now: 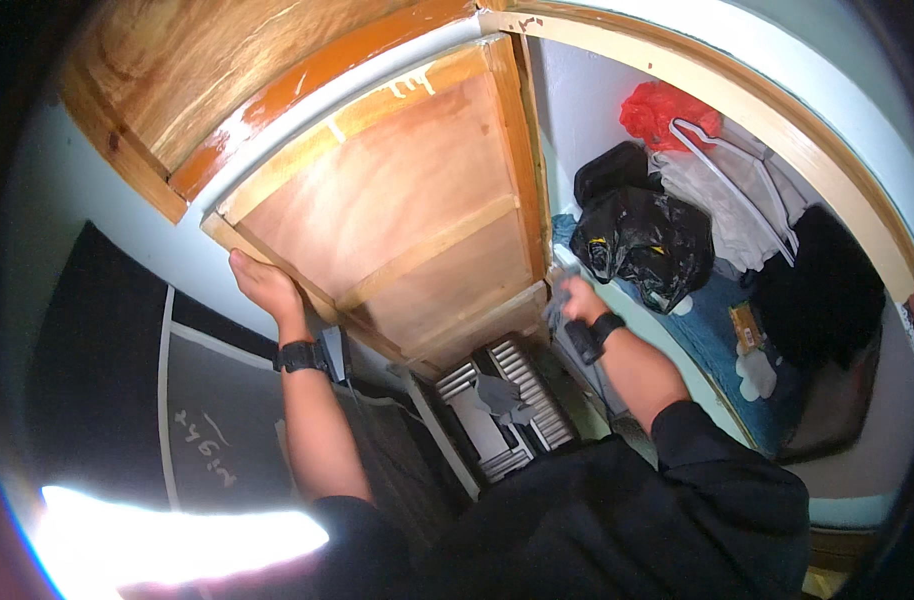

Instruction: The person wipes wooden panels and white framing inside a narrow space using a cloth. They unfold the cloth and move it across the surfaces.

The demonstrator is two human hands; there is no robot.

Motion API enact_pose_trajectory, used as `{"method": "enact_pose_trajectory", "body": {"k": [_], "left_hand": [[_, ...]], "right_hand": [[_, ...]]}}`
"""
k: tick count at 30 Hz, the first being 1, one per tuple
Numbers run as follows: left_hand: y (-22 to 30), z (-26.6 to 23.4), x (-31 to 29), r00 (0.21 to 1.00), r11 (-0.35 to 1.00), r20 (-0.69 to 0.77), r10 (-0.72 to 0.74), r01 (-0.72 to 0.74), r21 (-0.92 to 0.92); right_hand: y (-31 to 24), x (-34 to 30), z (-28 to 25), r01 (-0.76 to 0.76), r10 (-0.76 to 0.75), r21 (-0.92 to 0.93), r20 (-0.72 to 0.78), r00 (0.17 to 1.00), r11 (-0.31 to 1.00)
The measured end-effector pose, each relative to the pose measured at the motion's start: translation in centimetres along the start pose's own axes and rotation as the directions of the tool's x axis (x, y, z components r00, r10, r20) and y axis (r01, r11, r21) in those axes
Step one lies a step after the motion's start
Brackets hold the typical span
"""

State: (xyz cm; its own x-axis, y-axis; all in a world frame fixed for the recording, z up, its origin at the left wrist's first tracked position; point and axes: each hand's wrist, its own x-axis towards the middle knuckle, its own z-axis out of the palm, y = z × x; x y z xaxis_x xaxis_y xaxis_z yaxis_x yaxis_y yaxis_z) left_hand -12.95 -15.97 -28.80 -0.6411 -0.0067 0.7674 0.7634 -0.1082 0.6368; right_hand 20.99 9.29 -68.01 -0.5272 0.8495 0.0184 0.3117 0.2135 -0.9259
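Note:
A wooden cabinet door (377,190) with a pale panel and framing strips stands swung open in front of me. My left hand (267,288) holds its left edge, the thumb side toward the top and some fingers hidden. Down at the door's hinge side, my right hand (581,300) is closed around a grey cloth (557,296), close to the frame. Both wrists wear black straps, and a small grey device (335,352) sits by the left one.
Inside the cupboard on the right lie a black plastic bag (642,240), a red bag (667,112), a white hanger (737,180) and a dark furry item (822,290). Below stands a keyboard-like object (527,390) with a grey cloth on it. A dark lettered panel (217,420) is at left.

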Motion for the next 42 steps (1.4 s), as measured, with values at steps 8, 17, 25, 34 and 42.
{"method": "enact_pose_trajectory", "body": {"k": [8,17,25,34,42], "left_hand": [[0.1,0.6,-0.6,0.999,0.999,-0.048,-0.002,0.004,0.045],[0.4,0.1,-0.8,0.995,0.999,-0.09,-0.03,0.033,0.035],[0.8,0.1,-0.8,0.992,0.996,-0.09,-0.088,0.086,-0.024],[1.1,0.2,-0.7,0.987,0.992,-0.097,-0.129,0.127,-0.027],[1.0,0.0,-0.8,0.988,0.991,-0.098,-0.123,0.117,-0.064]], "right_hand": [[5.7,1.2,5.9,-0.269,0.27,0.452,0.063,0.961,0.851],[-8.0,1.7,2.5,-0.023,0.027,-0.063,0.057,0.998,0.998],[-26.8,-1.7,-5.1,0.092,-0.104,0.079,0.173,0.979,0.993],[-37.9,0.6,-8.5,-0.318,0.456,0.948,0.276,0.846,0.016],[-38.9,1.5,-11.4,-0.262,0.156,0.954,0.239,0.958,0.144]]}}
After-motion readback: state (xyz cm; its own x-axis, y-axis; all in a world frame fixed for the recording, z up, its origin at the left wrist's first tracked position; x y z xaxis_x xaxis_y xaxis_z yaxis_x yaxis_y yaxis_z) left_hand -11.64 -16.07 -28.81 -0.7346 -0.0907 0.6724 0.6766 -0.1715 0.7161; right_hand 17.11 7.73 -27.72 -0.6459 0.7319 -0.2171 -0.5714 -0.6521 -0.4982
